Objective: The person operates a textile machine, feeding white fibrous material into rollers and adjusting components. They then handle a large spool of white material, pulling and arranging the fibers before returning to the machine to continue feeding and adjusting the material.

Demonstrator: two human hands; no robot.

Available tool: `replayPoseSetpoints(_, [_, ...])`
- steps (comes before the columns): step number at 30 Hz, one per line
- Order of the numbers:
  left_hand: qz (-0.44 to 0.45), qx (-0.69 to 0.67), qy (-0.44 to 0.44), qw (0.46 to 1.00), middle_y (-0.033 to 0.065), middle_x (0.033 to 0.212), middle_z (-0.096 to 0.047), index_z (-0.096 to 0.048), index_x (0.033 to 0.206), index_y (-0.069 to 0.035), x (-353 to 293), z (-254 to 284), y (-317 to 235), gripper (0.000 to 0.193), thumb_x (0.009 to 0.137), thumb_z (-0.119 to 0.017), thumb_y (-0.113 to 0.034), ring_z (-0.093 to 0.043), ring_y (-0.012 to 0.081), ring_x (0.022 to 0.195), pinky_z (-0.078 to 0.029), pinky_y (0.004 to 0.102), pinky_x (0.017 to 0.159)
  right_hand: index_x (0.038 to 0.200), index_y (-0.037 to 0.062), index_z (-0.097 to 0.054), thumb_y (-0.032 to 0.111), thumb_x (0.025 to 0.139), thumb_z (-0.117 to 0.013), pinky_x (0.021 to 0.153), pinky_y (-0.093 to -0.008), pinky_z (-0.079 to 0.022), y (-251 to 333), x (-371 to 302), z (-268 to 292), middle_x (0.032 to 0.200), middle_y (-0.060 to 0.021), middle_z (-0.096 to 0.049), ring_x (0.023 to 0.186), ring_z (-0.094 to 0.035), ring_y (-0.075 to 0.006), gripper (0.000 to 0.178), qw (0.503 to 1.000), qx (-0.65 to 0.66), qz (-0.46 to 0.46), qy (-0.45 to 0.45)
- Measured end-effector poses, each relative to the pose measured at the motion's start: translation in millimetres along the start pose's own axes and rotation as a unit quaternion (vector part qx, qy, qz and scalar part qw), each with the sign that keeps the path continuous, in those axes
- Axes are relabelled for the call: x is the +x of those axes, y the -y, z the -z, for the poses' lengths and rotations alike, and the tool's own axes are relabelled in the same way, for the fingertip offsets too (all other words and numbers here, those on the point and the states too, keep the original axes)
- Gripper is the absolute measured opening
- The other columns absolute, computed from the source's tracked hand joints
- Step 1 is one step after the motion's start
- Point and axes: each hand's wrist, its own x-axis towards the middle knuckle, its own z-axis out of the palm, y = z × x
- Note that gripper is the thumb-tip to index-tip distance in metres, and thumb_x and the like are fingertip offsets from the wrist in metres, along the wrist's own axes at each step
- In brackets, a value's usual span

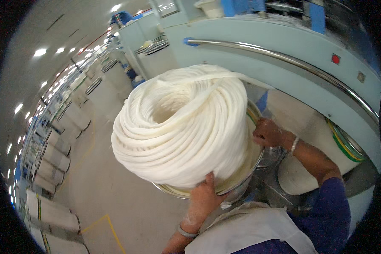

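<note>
A thick coil of white sliver (pixel 190 135) rises in loops above a tall round sliver can (pixel 255 158), with a dark hollow in its middle. One loose strand runs off its top to the right, towards the machine. At the can's near rim is my left hand (pixel 202 200), one finger up against the coil and the thumb apart along the rim; its other fingers are partly hidden. My right hand (pixel 268 133) is closed at the right side of the rim, fingers curled in.
A pale green machine (pixel 241 38) with a steel rail (pixel 283 57) and red button (pixel 335 58) stands ahead and right. Another can (pixel 300 173) is beside my right arm. Rows of white cans (pixel 51 211) line the left. A yellow line (pixel 110 226) marks the floor.
</note>
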Motion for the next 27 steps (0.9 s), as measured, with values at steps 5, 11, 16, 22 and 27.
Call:
replayPoseSetpoints(5, [0.115,-0.099,0.15,0.977,0.0245,0.106,-0.058,-0.051,0.119,0.004,-21.6,37.1,26.1,0.071,0.063,-0.077,-0.032,-0.056,0.0377,0.101,-0.045,0.0456,0.085,0.057,0.0068,-0.047,0.013,0.07,-0.058,0.046,-0.0345,-0.037,122.2,98.6,74.1,0.054,-0.0063,-0.044,0.047,-0.044,-0.0246,0.018,0.932,0.159,0.263,-0.192])
replayPoseSetpoints(11, [0.152,-0.08,0.107,0.979,0.0234,0.113,-0.056,-0.055,0.115,0.002,-51.5,50.3,40.3,0.062,0.065,-0.075,-0.027,-0.052,0.0383,0.107,-0.042,0.0443,0.091,0.087,0.0013,-0.065,0.04,0.075,-0.068,0.08,-0.042,-0.044,229.9,244.0,1.7,0.092,-0.0148,-0.062,0.092,-0.056,-0.0322,0.041,0.985,0.006,0.147,-0.085])
replayPoseSetpoints(16, [0.051,-0.046,0.048,0.996,0.0237,0.113,-0.056,-0.056,0.115,0.002,-62.2,30.6,65.2,0.061,0.067,-0.073,-0.03,-0.053,0.0372,0.107,-0.042,0.0435,0.092,0.083,0.0032,-0.066,0.037,0.079,-0.062,0.081,-0.0425,-0.045,256.6,279.3,-52.3,0.1,-0.0135,-0.062,0.093,-0.058,-0.0347,0.034,0.975,-0.024,0.198,0.101])
replayPoseSetpoints(22, [0.168,-0.092,0.166,0.967,0.0226,0.112,-0.057,-0.057,0.114,0.002,-69.2,57.1,52.1,0.058,0.07,-0.07,-0.033,-0.054,0.0372,0.104,-0.044,0.0426,0.09,0.094,0.0044,-0.062,0.029,0.087,-0.052,0.053,-0.0329,-0.043,252.4,301.8,-7.6,0.079,-0.0105,-0.065,0.059,-0.055,-0.0214,0.027,0.966,0.073,0.236,0.073])
replayPoseSetpoints(27, [0.147,-0.083,0.166,0.972,0.0212,0.105,-0.06,-0.059,0.111,0.001,-66.1,71.4,41.6,0.054,0.072,-0.069,-0.034,-0.057,0.0364,0.097,-0.046,0.0431,0.086,0.097,0.0064,-0.062,0.039,0.087,-0.054,0.041,-0.0209,-0.034,250.0,281.2,3.6,0.08,-0.0103,-0.065,0.049,-0.047,-0.0095,0.035,0.881,0.377,-0.123,0.257])
